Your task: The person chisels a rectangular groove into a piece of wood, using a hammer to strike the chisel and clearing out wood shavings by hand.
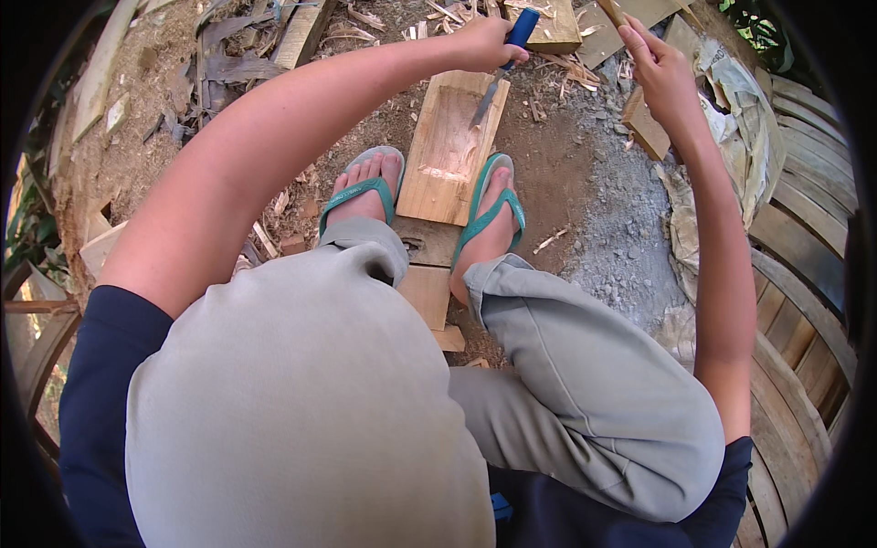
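My left hand [486, 43] is closed round the blue handle of a chisel [521, 31]. The chisel's blade slants down into a hollow cut in a wooden block [427, 196], and its tip meets the hollow's right side. Pale, freshly cut wood and small chips show inside the hollow. Raised to the right, my right hand [661, 75] grips a wooden handle [612, 11]. The far end of that handle runs out of view at the top, so its head is hidden. My feet in green flip-flops [365, 187] flank the block.
Under the block lies a wooden board [427, 290]. Offcuts [647, 128] and wood shavings [571, 71] litter the dirt ground. Grey rubble [621, 237] and a crumpled sheet [740, 119] lie to the right, beside curved wooden slats [804, 237]. More scrap wood [306, 32] sits at the far left.
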